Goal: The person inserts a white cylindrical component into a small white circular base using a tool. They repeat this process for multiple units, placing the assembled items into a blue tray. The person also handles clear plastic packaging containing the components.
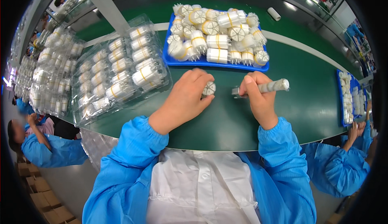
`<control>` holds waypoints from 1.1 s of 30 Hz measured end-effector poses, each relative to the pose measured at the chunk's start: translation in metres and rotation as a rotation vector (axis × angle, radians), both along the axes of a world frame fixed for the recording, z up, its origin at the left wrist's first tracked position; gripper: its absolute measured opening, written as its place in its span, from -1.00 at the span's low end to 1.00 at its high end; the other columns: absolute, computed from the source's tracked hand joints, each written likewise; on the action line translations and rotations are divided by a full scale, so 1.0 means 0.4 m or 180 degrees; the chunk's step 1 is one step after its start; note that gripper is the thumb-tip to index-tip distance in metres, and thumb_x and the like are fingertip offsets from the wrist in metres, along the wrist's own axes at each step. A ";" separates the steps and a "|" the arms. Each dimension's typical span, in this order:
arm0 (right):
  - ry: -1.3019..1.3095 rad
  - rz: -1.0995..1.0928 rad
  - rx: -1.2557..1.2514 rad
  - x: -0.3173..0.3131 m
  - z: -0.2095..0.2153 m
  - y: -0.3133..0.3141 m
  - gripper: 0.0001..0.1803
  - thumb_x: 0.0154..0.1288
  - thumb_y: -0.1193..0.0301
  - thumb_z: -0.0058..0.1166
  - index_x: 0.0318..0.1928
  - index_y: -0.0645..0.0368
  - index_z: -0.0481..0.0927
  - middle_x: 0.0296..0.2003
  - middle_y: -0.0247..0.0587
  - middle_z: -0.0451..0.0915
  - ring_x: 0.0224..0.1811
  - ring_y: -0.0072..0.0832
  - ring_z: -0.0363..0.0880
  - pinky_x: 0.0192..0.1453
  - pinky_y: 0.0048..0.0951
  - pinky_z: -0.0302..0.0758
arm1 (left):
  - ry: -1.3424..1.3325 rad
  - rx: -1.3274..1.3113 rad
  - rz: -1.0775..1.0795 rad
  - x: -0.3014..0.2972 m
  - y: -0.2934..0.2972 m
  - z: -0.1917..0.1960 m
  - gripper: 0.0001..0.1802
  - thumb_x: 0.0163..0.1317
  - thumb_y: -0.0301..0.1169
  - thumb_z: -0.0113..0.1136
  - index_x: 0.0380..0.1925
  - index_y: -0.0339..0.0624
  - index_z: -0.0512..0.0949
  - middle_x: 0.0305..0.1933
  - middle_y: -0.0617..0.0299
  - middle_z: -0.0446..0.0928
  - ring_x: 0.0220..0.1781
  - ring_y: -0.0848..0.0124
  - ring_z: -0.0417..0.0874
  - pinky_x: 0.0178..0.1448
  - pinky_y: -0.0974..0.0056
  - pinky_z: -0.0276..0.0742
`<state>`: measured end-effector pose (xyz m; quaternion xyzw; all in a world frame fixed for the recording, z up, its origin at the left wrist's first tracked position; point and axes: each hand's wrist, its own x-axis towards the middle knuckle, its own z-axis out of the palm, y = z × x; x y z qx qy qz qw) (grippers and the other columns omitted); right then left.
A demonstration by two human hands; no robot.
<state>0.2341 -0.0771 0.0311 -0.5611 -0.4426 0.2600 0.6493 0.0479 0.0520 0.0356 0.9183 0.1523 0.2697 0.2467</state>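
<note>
My left hand (186,96) rests on the green table and is closed around a small white cylindrical part (209,88), whose ribbed round end faces right. My right hand (257,94) grips a grey pen-shaped tool (270,87) held sideways, its metal tip pointing left toward the part, a short gap away. Just beyond both hands stands a blue tray (210,63) piled with several white cylindrical parts banded in yellow (218,38).
Clear plastic blister trays (121,68) filled with the same parts lie at the left, with more stacks (48,74) farther left. Another blue tray (348,98) sits at the right. Other people in blue coats sit at the left (44,147) and right (343,163).
</note>
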 end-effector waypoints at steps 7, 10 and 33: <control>0.0046 0.0244 0.0251 -0.021 0.011 -0.007 -0.69 0.46 0.46 0.11 -0.51 0.22 0.51 -0.54 -0.32 0.55 -0.50 -0.65 0.46 -0.40 -0.53 0.43 | -0.0128 -0.0495 -0.0410 0.019 -0.020 -0.048 -0.43 -0.03 -0.41 0.56 0.04 -0.20 0.59 0.00 0.08 0.64 0.04 0.07 0.60 0.12 0.10 0.55; 0.0035 0.0337 0.0126 -0.022 0.012 -0.006 -0.69 0.45 0.47 0.11 -0.51 0.21 0.51 -0.54 -0.34 0.55 -0.50 -0.67 0.46 -0.41 -0.53 0.42 | -0.0176 -0.0462 -0.0463 0.023 -0.030 -0.052 -0.42 -0.02 -0.40 0.56 0.05 -0.21 0.59 0.01 0.09 0.64 0.03 0.09 0.60 0.11 0.10 0.55; -0.0182 0.0264 -0.0065 -0.024 -0.010 0.004 -0.68 0.45 0.47 0.10 -0.52 0.17 0.45 -0.56 -0.38 0.48 -0.51 -0.69 0.42 -0.44 -0.55 0.35 | -0.0301 -0.0576 -0.0304 0.037 -0.065 -0.067 -0.30 0.01 -0.48 0.49 0.19 -0.22 0.42 0.05 0.07 0.58 0.05 0.09 0.58 0.15 0.10 0.53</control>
